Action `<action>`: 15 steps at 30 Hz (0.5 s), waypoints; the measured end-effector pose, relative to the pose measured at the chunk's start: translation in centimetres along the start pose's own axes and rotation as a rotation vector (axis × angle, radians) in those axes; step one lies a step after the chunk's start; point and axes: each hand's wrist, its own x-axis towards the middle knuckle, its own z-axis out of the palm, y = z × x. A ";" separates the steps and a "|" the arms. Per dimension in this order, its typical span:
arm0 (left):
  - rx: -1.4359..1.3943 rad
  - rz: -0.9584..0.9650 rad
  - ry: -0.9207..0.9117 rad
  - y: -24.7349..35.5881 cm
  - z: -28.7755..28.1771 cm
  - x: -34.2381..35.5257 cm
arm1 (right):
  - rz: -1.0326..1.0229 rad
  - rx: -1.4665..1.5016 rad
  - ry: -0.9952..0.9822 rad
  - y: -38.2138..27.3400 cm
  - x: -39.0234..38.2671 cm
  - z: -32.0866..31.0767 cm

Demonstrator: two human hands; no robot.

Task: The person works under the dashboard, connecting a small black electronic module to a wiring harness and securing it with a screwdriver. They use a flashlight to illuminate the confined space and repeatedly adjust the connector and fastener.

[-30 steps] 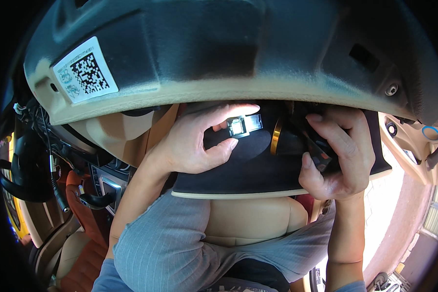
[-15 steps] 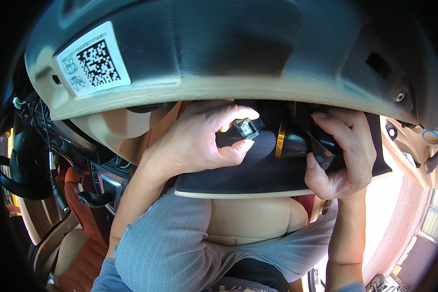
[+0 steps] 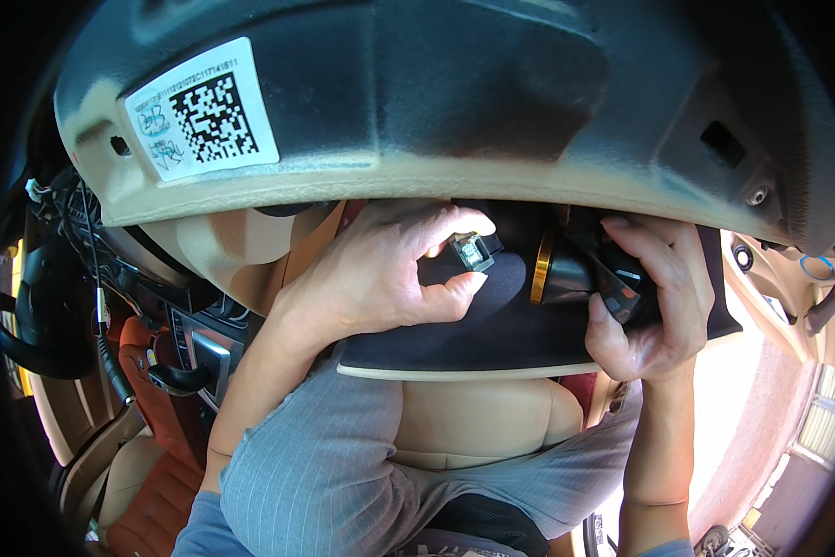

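Observation:
Between the thumb and index finger of my left hand (image 3: pixel 390 265), I grip a small dark square housing (image 3: pixel 473 252) with a bright metallic or glassy middle. My right hand (image 3: pixel 659 292) is closed around a black angular device (image 3: pixel 613 288) with a small orange patch, just right of a black round part with a gold ring (image 3: pixel 546 269). I cannot tell whether these two black parts are joined. Both hands are over a dark padded surface with a pale edge (image 3: pixel 450 348), beneath a large curved panel, which hides part of what my right hand holds.
The curved panel (image 3: pixel 473 102) with a printed label spans the top. A wiring bundle (image 3: pixel 69 218) hangs at the left, beside the gear selector (image 3: pixel 176 376) and orange seat (image 3: pixel 157 492). My legs rest on a beige seat (image 3: pixel 482 418). A beige door (image 3: pixel 784 297) stands open at the right.
The small housing in my left hand has turned and tilted downward at its right side, so its middle glares less. My right hand keeps its grip. The view has shifted slightly.

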 end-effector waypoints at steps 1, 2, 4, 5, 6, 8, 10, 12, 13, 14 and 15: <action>0.005 -0.003 -0.003 0.1 0.0 0.0 | 0.000 0.001 0.002 0.0 0.0 0.0; 0.010 -0.005 -0.007 0.1 -0.1 -0.1 | -0.004 0.002 0.004 0.0 0.0 0.0; 0.009 -0.006 -0.011 0.2 -0.2 -0.1 | -0.008 0.003 0.006 0.1 -0.1 0.0; 0.003 -0.004 -0.012 0.2 -0.2 -0.1 | -0.008 0.004 0.005 0.1 -0.1 0.0; -0.008 -0.001 -0.008 0.3 -0.2 -0.1 | -0.003 0.006 0.004 0.1 -0.1 -0.1; -0.025 -0.010 -0.013 0.3 -0.3 -0.1 | 0.015 0.012 -0.021 0.1 -0.3 -0.2; -0.045 -0.019 -0.011 0.4 -0.3 -0.2 | 0.039 0.018 -0.067 0.0 -0.5 -0.5; -0.062 -0.030 -0.010 0.4 -0.2 -0.2 | 0.041 0.033 -0.063 0.0 -0.6 -0.6; -0.080 -0.036 -0.011 0.4 -0.2 -0.2 | 0.042 0.041 -0.061 0.1 -0.6 -0.5; -0.098 -0.043 -0.012 0.4 -0.2 -0.3 | 0.032 0.045 -0.037 0.2 -0.6 -0.4; -0.109 -0.047 -0.015 0.4 -0.2 -0.3 | 0.021 0.048 -0.013 0.3 -0.6 -0.3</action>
